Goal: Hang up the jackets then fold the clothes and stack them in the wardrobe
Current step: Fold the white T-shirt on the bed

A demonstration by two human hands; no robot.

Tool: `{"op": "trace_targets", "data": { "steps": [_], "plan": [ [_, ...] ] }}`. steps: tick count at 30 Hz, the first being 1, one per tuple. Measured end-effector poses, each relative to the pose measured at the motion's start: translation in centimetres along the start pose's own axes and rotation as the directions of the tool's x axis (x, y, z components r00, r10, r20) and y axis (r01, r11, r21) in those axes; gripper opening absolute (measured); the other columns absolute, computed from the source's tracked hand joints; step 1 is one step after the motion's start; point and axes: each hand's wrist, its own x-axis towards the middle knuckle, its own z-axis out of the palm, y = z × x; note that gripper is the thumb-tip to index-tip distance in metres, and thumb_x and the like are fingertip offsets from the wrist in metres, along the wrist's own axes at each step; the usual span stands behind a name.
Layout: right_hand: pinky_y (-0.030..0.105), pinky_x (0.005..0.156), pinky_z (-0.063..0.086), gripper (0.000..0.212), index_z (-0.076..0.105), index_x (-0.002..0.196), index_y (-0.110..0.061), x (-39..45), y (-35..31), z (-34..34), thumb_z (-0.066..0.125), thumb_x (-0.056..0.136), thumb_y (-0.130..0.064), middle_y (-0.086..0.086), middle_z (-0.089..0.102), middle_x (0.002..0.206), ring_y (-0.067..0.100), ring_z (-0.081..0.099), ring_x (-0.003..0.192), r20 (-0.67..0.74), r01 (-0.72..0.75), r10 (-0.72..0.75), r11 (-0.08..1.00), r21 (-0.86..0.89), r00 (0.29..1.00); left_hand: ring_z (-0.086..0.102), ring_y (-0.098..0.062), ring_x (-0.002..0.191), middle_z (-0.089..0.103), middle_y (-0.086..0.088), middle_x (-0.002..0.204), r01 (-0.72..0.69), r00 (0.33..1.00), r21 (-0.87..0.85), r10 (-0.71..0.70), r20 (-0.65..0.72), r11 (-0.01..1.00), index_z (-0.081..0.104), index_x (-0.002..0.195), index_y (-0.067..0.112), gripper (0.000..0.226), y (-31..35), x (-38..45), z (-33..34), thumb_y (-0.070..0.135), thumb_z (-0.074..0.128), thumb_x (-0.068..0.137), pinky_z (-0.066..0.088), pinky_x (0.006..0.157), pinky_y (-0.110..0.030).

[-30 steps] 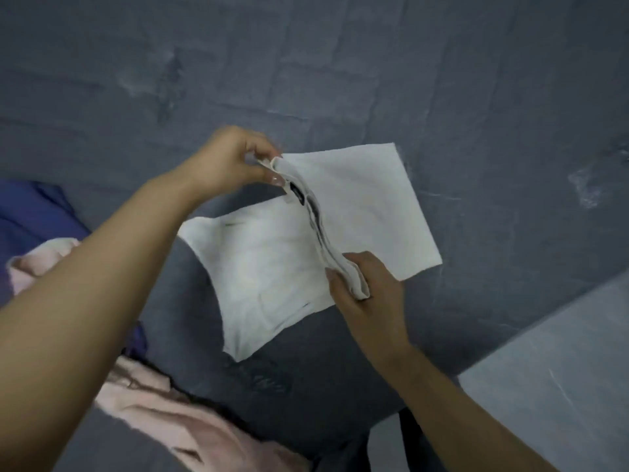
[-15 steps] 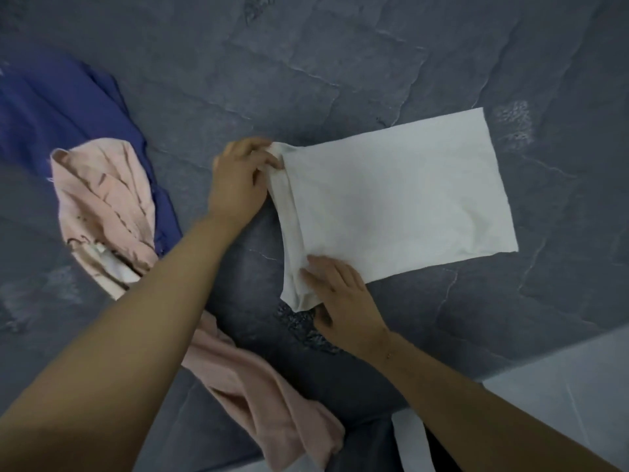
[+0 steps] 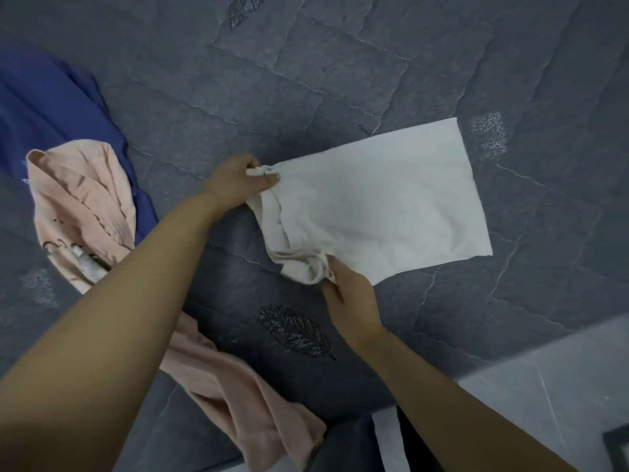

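Note:
A white garment [image 3: 381,202], folded into a rough rectangle, lies on the grey quilted bedspread [image 3: 306,80]. My left hand [image 3: 238,180] pinches its upper left corner. My right hand [image 3: 350,294] grips the bunched lower left corner. The left edge of the garment is lifted and gathered between the two hands; the right part lies flat.
A crumpled pink garment [image 3: 85,206] lies at the left and trails under my left arm toward the bed's near edge. A blue garment [image 3: 51,107] lies beneath it at the far left. Pale floor [image 3: 561,376] shows at the lower right beyond the bed edge.
The white garment went from half open to folded over flat. Both hands have now closed on its left corners and lifted that edge, bunching it.

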Motion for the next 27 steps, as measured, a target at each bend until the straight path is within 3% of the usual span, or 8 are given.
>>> {"op": "trace_targets", "data": {
  "steps": [2,4,9,14,17,21,24,27],
  "plan": [
    [0.016,0.062,0.038,0.021,0.064,0.112,-0.012,-1.2,-1.1,-2.9,0.050,0.099,-0.006,-0.019,0.061,0.075,-0.003,0.049,0.063,-0.049,-0.095,0.109,0.970,0.223,0.993,0.052,-0.011,0.091,0.055,0.004,0.104,0.004,1.000,-0.106,-0.007,-0.024,0.994,0.054,0.102,0.023,0.023,0.8,-2.6,0.1,0.027,0.071,0.088,0.042,0.065,-0.020],
    [0.017,0.065,0.042,0.017,0.065,0.096,-0.011,-2.6,-2.8,-6.5,0.049,0.101,-0.011,-0.016,0.062,0.075,-0.002,0.053,0.069,-0.056,-0.165,0.213,0.874,0.456,0.975,0.056,-0.013,0.099,0.057,0.005,0.115,0.014,0.999,-0.284,-0.003,0.039,0.959,0.059,0.109,0.033,0.027,2.2,-5.8,-0.1,0.016,0.067,0.090,0.047,0.069,-0.019],
    [0.035,0.077,0.057,0.024,0.074,0.091,-0.006,-6.6,-7.8,-15.3,0.063,0.089,-0.027,0.016,0.073,0.098,0.027,0.070,0.087,-0.011,-0.279,0.435,0.595,0.754,0.900,0.067,-0.018,0.082,0.074,-0.003,0.086,0.139,0.967,-0.571,0.013,0.254,0.809,0.078,0.072,0.020,0.031,6.7,-15.2,-2.3,0.006,0.056,0.088,0.057,0.064,-0.022],
    [0.030,0.066,0.059,0.030,0.073,0.103,-0.005,-8.2,-11.1,-22.6,0.064,0.081,-0.024,0.012,0.074,0.106,0.022,0.072,0.095,0.144,-0.346,0.416,0.467,0.814,0.898,0.073,-0.018,0.070,0.075,-0.012,0.082,0.187,0.963,-0.827,0.065,0.260,0.530,0.078,0.074,0.004,0.028,10.6,-20.7,-5.1,0.013,0.054,0.085,0.057,0.055,-0.023],
    [0.028,0.062,0.058,0.023,0.075,0.102,-0.009,-4.9,-10.2,-24.6,0.059,0.089,-0.021,0.006,0.075,0.105,0.018,0.073,0.094,0.222,-0.410,0.428,0.419,0.810,0.876,0.073,-0.028,0.085,0.073,-0.020,0.098,0.236,0.957,-0.860,0.046,0.286,0.452,0.077,0.089,0.000,0.029,12.2,-19.5,-5.4,0.019,0.057,0.078,0.059,0.061,-0.028],
    [0.025,0.081,0.055,0.030,0.060,0.125,-0.008,2.5,-4.2,-22.7,0.043,0.104,-0.022,0.001,0.073,0.105,0.013,0.069,0.101,0.147,-0.425,0.498,0.509,0.749,0.855,0.069,-0.030,0.089,0.069,-0.021,0.101,0.237,0.970,-0.898,-0.136,0.200,0.370,0.063,0.097,-0.002,0.024,10.9,-14.0,-1.2,0.013,0.045,0.095,0.059,0.083,-0.035],
    [0.030,0.103,0.039,0.040,0.051,0.136,-0.011,4.9,2.6,-18.9,0.042,0.103,-0.033,0.001,0.061,0.126,0.020,0.051,0.127,0.140,-0.569,0.610,0.598,0.564,0.780,0.061,-0.021,0.085,0.062,-0.016,0.103,0.235,0.943,-0.814,-0.327,0.059,0.530,0.056,0.104,0.003,0.013,6.0,-10.5,4.7,0.011,0.047,0.100,0.052,0.093,-0.032],
    [0.024,0.086,0.045,0.035,0.056,0.130,-0.008,2.9,8.0,-15.7,0.051,0.100,-0.026,0.001,0.063,0.113,0.018,0.056,0.113,-0.030,-0.584,0.702,0.614,0.531,0.712,0.057,-0.020,0.106,0.058,-0.012,0.125,0.338,0.912,-0.550,-0.411,-0.010,0.764,0.049,0.135,0.004,0.042,-0.1,-11.2,10.0,0.015,0.058,0.095,0.046,0.097,-0.031]
  ]
}}
